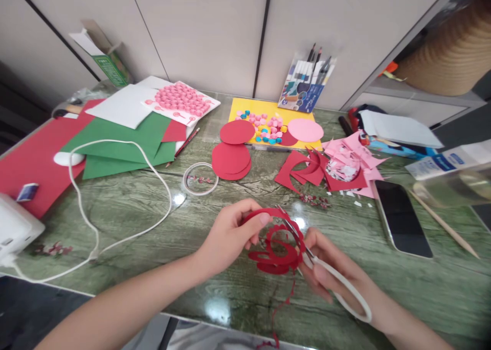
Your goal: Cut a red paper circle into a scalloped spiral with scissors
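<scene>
My left hand [230, 233] pinches the outer end of a red paper spiral [276, 247] above the green marble table [126, 206]. My right hand [337, 276] grips white-handled scissors [333, 278], whose blades reach into the spiral's coils. A thin red paper strip [282, 306] dangles below the spiral toward the table's front edge. Both hands are closed around what they hold.
Red paper circles [231, 155], a tape ring [200, 178] and red and pink scraps [337, 168] lie behind. A yellow sheet with small pieces [264, 122], green and red sheets [123, 140], a white cable [126, 186], a phone [401, 219] and a wooden stick [445, 224] surround them.
</scene>
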A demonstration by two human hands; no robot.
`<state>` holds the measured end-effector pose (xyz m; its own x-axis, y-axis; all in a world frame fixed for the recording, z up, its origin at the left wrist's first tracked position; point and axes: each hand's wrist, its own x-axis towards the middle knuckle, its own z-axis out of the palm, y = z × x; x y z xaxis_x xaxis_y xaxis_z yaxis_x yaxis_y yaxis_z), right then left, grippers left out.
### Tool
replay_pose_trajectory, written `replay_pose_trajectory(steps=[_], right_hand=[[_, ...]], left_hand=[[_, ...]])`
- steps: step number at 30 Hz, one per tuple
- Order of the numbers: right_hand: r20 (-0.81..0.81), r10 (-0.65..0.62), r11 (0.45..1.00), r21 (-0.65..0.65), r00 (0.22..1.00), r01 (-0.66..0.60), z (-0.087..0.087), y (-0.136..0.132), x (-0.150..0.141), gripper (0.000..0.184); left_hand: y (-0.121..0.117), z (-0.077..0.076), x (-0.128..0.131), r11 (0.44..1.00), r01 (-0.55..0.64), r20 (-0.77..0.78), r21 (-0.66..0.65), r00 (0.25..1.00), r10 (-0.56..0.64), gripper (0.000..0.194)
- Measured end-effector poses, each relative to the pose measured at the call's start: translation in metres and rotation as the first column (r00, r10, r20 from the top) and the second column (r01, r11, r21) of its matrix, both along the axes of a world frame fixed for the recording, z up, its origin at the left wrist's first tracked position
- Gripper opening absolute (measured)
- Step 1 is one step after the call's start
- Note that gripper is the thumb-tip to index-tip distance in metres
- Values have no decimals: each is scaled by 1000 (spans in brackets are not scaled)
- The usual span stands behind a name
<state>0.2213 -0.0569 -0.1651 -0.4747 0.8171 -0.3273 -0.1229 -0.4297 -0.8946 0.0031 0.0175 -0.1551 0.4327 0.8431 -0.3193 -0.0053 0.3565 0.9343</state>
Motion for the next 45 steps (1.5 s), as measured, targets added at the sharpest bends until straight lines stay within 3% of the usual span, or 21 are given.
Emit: replay_pose_trajectory(steps=[9,19,29,37,45], right_hand=[[-9,18,1000,-5,1000,-18,3,1,3,37],[3,94,993,-74,996,-94,13,1,8,39],[87,167,976,-152,982,-153,20,4,12,43],[152,263,955,-179,953,-235,25,5,16,47],[149,265,953,-194,953,-235,23,7,18,50]], left_hand=[[3,2,-2,1000,-18,-5,8,1000,18,32],[9,12,-11,989,21,-66,148,998,-12,31],[21,21,-22,966,206,-162,159,970,-180,28],[31,27,-30,906,395,-221,152,907,-358,25],[34,25,-30,891,409,-226,197,903,-365,23]])
